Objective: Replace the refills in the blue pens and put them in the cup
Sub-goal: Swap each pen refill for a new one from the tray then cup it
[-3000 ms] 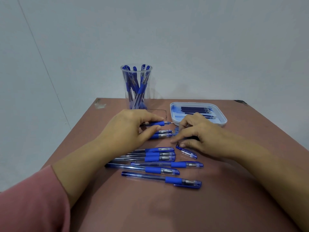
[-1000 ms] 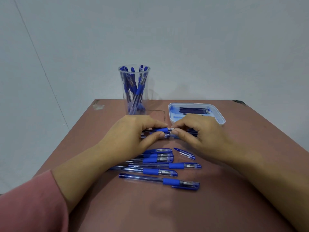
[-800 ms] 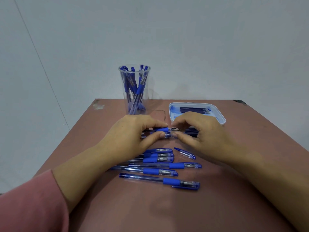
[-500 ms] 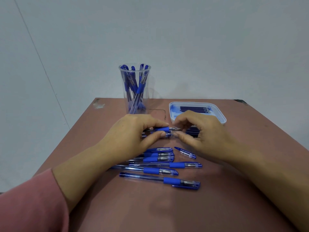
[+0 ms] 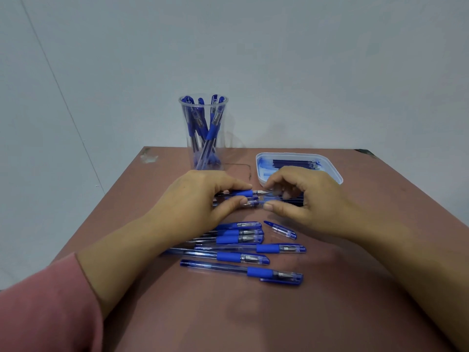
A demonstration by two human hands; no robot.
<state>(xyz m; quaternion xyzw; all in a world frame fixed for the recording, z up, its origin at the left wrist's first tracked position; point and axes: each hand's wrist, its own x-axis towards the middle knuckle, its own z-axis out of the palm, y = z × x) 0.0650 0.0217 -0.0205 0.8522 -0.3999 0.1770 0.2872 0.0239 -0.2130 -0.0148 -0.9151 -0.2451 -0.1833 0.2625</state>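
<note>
A pink sleeve [image 5: 38, 308] fills the lower left corner, and the bare forearm runs up from it to the left hand [image 5: 198, 199], which hovers low over the brown table [image 5: 228, 313]. Its thumb and fingers curl round the blue grip of an uncapped pen [image 5: 245, 193], held level just above the table with the metal tip pointing right. Behind this hand, near the far edge, a clear cup [image 5: 203, 133] stands upright with several blue pens leaning inside it. In front of the hands, loose pens [image 5: 241, 257] lie on the table in a rough stack of rows, caps on and pointing right; more lie under the held one, partly hidden. A single cap [image 5: 280, 229] lies slantwise just right of the upper rows. The right hand [image 5: 312, 201] faces the left, fingers curled, forefinger at the pen's tip and thumb just below; whether it actually pinches the tip I cannot tell. Dark refills lie beneath its palm. Behind it sits a shallow white tray [image 5: 332, 171] with more refills [image 5: 294, 163] lying side by side in it
</note>
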